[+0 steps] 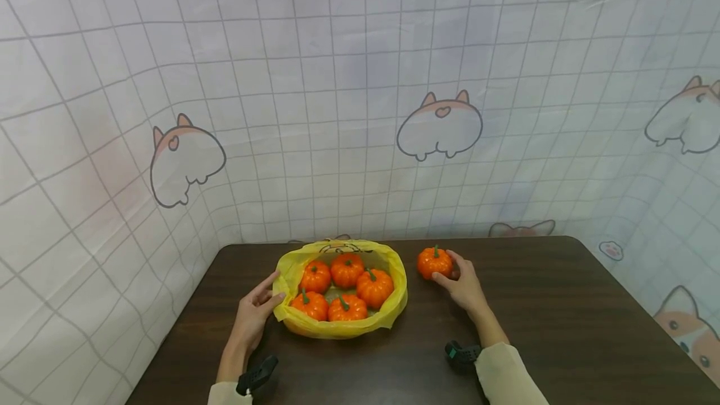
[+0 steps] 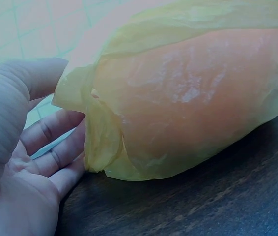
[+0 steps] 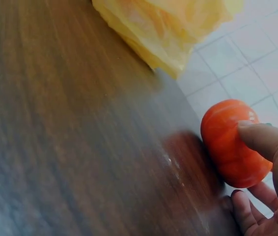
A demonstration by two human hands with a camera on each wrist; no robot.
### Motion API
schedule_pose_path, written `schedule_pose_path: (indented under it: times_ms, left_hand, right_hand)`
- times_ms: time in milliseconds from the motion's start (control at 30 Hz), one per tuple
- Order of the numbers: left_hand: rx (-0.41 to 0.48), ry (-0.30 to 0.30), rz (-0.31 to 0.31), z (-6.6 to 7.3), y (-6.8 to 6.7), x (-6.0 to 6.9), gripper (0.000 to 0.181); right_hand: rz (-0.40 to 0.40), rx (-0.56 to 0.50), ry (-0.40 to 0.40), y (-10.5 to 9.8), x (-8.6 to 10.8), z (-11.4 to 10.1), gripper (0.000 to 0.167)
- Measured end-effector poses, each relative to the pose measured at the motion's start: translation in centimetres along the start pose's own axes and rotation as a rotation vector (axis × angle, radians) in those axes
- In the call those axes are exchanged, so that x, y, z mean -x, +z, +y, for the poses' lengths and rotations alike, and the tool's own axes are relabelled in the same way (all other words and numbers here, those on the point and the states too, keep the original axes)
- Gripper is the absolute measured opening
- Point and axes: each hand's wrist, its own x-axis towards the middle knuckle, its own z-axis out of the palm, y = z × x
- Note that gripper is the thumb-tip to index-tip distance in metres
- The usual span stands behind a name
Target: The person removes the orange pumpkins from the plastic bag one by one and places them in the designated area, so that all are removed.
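Note:
A yellow plastic bag [image 1: 360,329] with its mouth spread wide stands on the dark table, several small orange pumpkins [image 1: 347,270] inside. At its left side the left hand [image 1: 252,317] holds the rim, thumb and fingers around the edge; the left wrist view shows the thumb at the yellow plastic [image 2: 104,132]. Right of the bag, the right hand [image 1: 468,287] grips a single orange pumpkin [image 1: 434,262] with a green stem. In the right wrist view the thumb lies on this pumpkin [image 3: 232,142], fingers beneath, close to the tabletop.
The dark wood table [image 1: 360,367] has its back edge just behind the bag. White grid-patterned cloth [image 1: 360,142] with cartoon animals hangs behind and at both sides. Black bands [image 1: 257,375] are on both wrists.

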Motion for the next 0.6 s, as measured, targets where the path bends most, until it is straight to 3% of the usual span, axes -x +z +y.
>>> schedule_pose_path:
  times_ms: [600]
  left_hand:
    - [0.025,-0.001,-0.008,0.1,-0.14,0.29,0.06]
  right_hand:
    - [-0.005,0.029,0.011,0.28,-0.01,-0.14,0.08]
